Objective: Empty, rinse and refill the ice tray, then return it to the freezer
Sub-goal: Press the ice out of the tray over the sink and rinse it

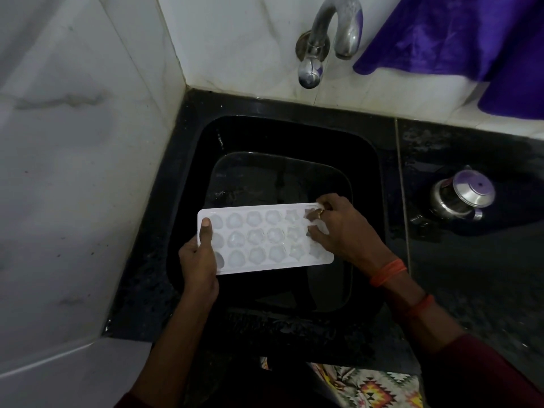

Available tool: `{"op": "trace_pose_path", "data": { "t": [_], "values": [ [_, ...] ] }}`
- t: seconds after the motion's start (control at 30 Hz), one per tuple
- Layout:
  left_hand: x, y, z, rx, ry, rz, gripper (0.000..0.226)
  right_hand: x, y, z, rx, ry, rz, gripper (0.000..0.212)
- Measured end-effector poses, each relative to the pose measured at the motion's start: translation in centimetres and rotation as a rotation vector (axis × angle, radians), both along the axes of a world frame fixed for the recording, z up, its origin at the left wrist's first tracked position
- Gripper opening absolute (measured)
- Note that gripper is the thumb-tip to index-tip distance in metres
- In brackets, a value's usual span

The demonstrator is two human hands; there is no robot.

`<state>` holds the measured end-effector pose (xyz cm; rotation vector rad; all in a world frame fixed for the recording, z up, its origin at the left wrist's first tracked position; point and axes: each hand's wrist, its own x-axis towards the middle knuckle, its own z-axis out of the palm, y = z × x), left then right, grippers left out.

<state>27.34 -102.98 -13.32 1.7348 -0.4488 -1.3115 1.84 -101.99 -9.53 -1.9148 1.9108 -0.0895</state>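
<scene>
Ice tray (265, 240) over sink (188, 178), gripped at left end by left hand (197, 260), pinched at right end by right hand (344, 228).

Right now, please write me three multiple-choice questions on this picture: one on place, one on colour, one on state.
1. Where is the ice tray? A. on the counter B. over the sink C. inside a freezer
2. What colour is the cloth beside the tap? A. purple B. green C. yellow
3. The tap is: A. pouring a thick stream B. showing no stream C. wrapped in cloth
Answers: 1 B, left hand and right hand hold it above the sink; 2 A, it is plainly purple; 3 B, nothing falls from its spout.
</scene>
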Motion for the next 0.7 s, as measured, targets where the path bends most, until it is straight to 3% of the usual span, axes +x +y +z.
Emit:
{"op": "trace_pose_path", "data": {
  "t": [0.27, 0.47, 0.7],
  "values": [
    [0.34, -0.24, 0.26, -0.010, 0.007, -0.008, 0.034, 0.08, 0.02, 0.39, -0.057, -0.045, -0.046, 0.032],
    [0.19, -0.42, 0.39, -0.003, -0.027, -0.014, 0.039, 0.40, -0.21, -0.23, -0.008, 0.027, -0.031, 0.035],
    [0.21, -0.47, 0.64, -0.008, 0.002, -0.013, 0.037, 0.50, 0.78, -0.07, -0.156, -0.051, -0.098, 0.028]
  ]
}}
